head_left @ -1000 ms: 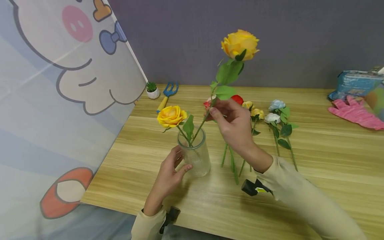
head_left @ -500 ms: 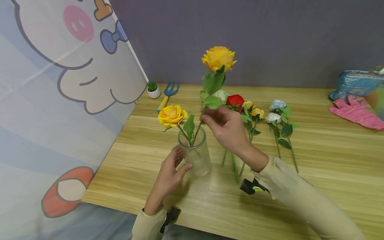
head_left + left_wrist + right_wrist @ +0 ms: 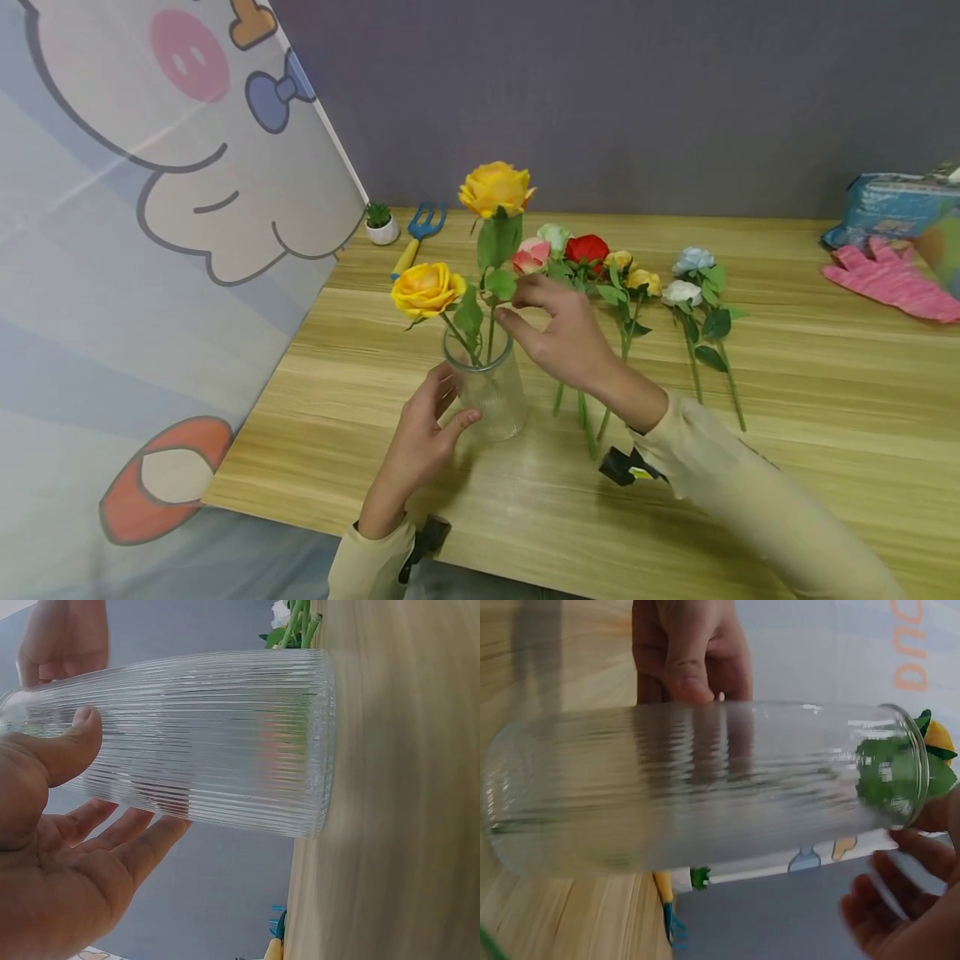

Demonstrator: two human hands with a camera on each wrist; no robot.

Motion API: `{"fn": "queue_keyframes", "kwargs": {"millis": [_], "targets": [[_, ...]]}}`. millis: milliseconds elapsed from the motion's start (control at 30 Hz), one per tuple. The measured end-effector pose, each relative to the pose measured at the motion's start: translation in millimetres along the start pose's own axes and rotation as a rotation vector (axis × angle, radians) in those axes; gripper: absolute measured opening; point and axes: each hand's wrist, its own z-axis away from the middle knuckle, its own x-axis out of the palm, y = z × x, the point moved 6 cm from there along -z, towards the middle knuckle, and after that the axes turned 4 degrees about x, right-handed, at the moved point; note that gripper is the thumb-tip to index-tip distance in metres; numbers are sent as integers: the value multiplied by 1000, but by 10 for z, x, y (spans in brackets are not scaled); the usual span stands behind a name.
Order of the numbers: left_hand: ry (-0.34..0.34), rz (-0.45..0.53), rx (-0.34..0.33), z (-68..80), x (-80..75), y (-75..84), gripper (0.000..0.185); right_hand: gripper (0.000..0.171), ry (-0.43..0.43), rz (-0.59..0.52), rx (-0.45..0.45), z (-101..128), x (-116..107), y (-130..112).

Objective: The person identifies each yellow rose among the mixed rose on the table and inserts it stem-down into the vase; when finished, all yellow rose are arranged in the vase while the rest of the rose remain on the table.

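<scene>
A ribbed clear glass vase (image 3: 495,400) stands upright on the wooden table. My left hand (image 3: 427,429) grips its side, thumb in front and fingers round the back, as the left wrist view also shows. Two yellow roses stand in it: a lower rose (image 3: 427,290) leaning left and a taller rose (image 3: 497,190) nearly upright, with green leaves below the bloom. My right hand (image 3: 558,333) is by the rim on the right, its thumb tip beside the taller rose's stem. In the right wrist view the right hand's fingers (image 3: 870,900) are loosely bent and apart, near the rim.
Right of the vase lie a red rose (image 3: 587,250), a pink one (image 3: 532,255) and several other flowers. A blue and a white rose (image 3: 682,293) lie farther right. A hand fork (image 3: 417,239) and small potted plant (image 3: 381,225) sit back left; a pink glove (image 3: 888,279) lies right.
The taller yellow rose has come down and left, its stem sinking into the vase and turning upright. My right hand has lowered with it, and its fingers have parted from the stem. The left hand stays put.
</scene>
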Motion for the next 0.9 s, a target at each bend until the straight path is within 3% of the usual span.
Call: {"fn": "queue_keyframes", "kwargs": {"millis": [100,200,433,567,700,900], "targets": [[0,11,-5,0,9,-7,66,24,-73,75,53,92,-70,98],[-1,14,2,-10,14,-5,66,28,-85,56,126,228,-255,234],[5,4,7,-28,-3,23,66,32,116,-94,323,469,-918,749],[2,-4,-13,-24,-13,18,66,30,136,-214,481,594,-1164,1115],[1,-2,-24,-21,-20,5,67,38,84,-231,625,661,-1223,1370],[-1,11,-42,-15,-15,-20,68,59,-26,-222,785,718,-1122,1629]]}}
